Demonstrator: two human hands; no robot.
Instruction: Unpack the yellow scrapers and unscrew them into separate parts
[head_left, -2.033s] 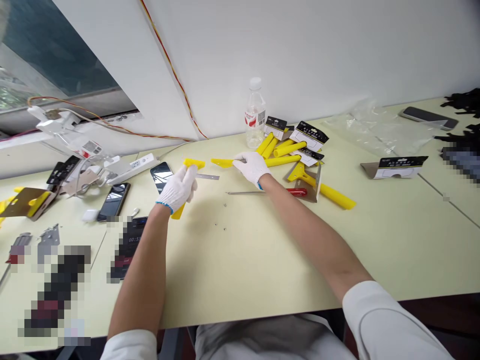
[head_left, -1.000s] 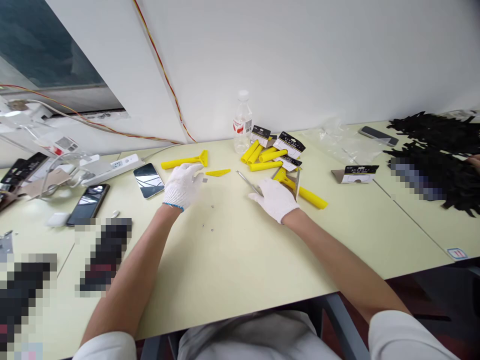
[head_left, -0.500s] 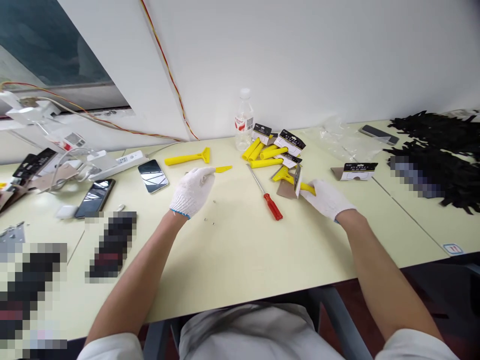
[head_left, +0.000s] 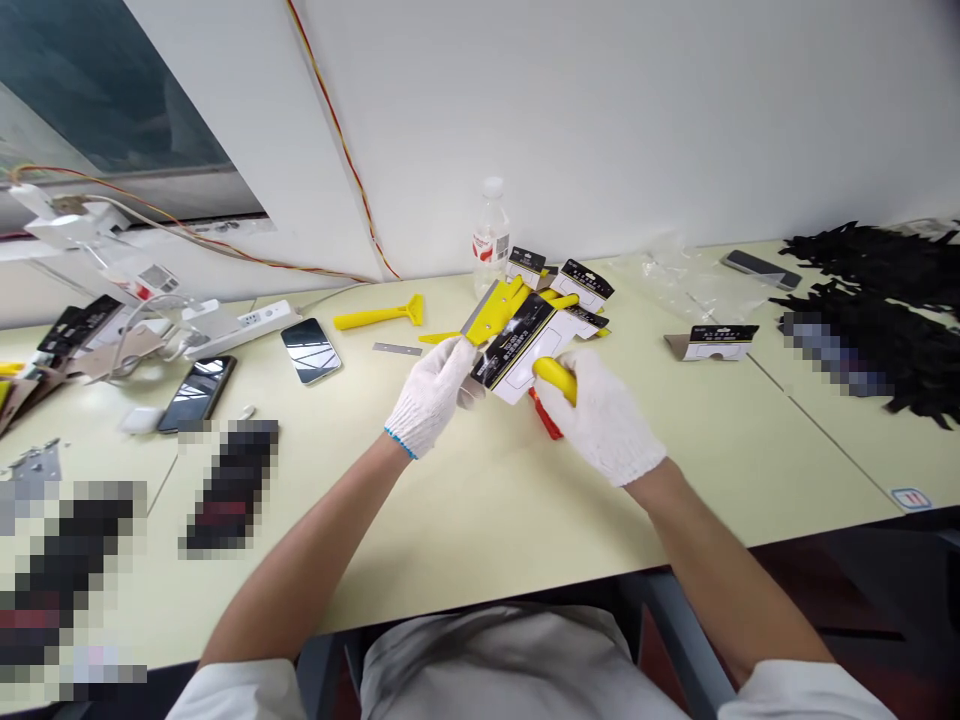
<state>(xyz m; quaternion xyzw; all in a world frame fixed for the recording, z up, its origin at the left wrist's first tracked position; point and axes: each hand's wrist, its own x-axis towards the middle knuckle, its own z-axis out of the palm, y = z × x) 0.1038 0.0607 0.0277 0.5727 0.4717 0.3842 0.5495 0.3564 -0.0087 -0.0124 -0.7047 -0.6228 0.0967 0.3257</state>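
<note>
Looks like a plain office-type room doubling as a light workshop. Has pale yellow-green tabletops [head_left: 480,520] against a bare white wall [head_left: 637,130], a long white power strip [head_left: 262,322], a red-handled screwdriver [head_left: 544,414] and yellow plastic scrapers [head_left: 495,312] with black-and-white printed cards [head_left: 521,345].

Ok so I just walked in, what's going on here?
A person in white gloves is holding up a yellow scraper with a printed card around it. The right hand grips the handle; the left hand is at the head end, by the card's edge. Beyond the left hand, another yellow scraper and a loose metal blade lie on the table. A red-handled screwdriver lies partly hidden.
</note>
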